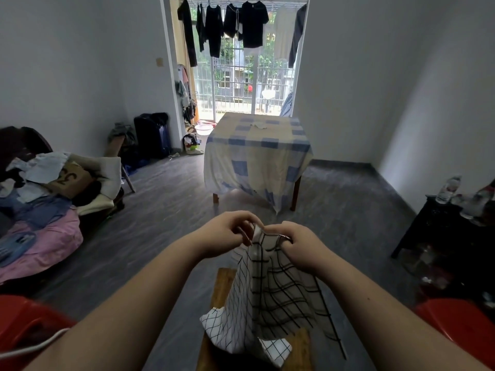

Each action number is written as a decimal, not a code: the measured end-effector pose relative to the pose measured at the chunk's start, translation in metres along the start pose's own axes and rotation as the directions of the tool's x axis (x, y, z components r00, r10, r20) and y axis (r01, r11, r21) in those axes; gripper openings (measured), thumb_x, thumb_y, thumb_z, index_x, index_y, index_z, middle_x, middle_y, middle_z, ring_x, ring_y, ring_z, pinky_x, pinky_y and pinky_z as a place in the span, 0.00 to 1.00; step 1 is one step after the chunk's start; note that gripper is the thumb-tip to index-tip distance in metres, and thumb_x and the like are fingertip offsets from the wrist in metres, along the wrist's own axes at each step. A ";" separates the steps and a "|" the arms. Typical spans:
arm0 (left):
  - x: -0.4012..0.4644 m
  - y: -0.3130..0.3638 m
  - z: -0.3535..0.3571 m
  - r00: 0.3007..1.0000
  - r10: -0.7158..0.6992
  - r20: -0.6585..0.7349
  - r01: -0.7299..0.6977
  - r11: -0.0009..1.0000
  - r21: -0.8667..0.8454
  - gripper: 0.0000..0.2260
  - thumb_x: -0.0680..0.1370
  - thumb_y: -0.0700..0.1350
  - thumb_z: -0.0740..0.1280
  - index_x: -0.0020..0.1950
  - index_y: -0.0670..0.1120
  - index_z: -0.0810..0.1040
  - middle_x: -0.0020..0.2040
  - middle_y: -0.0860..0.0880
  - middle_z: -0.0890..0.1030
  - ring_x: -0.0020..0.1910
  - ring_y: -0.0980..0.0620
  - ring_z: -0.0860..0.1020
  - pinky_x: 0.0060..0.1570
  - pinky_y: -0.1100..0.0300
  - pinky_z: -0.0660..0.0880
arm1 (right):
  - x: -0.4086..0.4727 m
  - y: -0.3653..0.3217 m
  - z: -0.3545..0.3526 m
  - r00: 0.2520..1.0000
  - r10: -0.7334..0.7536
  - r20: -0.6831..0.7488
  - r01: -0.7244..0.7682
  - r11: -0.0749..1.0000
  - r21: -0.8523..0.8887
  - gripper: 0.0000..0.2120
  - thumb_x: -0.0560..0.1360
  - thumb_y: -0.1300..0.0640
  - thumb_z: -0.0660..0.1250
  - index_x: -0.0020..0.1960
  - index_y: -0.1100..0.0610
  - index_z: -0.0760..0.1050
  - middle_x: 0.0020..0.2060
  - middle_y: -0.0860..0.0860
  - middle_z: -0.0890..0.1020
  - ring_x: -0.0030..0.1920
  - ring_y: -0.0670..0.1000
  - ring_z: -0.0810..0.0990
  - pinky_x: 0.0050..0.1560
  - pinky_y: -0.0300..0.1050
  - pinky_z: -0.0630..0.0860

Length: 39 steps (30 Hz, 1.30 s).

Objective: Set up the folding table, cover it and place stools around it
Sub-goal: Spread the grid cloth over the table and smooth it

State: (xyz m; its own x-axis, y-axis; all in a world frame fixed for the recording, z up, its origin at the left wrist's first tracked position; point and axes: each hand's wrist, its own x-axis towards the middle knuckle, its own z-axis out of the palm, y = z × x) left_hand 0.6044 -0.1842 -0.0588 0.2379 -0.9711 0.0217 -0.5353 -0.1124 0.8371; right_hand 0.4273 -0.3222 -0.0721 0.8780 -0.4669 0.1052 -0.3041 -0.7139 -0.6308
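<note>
Two hands meet at chest height: left hand (227, 231) and right hand (297, 245) each pinch the top edge of a thin white cloth (270, 293) with a black grid, draping limply onto a wooden surface (222, 285) below. Risk: bunched, slack fabric could slip or spread crooked.

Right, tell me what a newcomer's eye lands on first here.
First, both hands, left hand and right hand, pinching the top of a white black-grid cloth that hangs over a wooden surface at bottom centre. Beyond it, mid-room, stands a table under a blue-and-cream checked cover, with dark laundry hanging in the doorway behind.
</note>
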 end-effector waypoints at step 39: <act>-0.040 -0.079 -0.048 0.948 0.093 -0.304 0.058 0.889 0.454 0.07 0.81 0.54 0.63 0.47 0.60 0.80 0.39 0.58 0.83 0.39 0.58 0.81 0.40 0.55 0.77 | -0.046 -0.008 0.002 0.825 0.266 -0.498 -0.441 0.854 -0.275 0.13 0.80 0.52 0.54 0.57 0.43 0.75 0.46 0.51 0.83 0.46 0.58 0.79 0.43 0.52 0.76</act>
State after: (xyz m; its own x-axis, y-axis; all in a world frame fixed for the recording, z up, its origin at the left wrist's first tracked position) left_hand 0.6760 -0.1264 -0.0998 0.4219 -0.8672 0.2647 -0.8301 -0.2520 0.4974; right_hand 0.3900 -0.2937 -0.0735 0.4598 -0.8352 0.3016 -0.7490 -0.5472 -0.3735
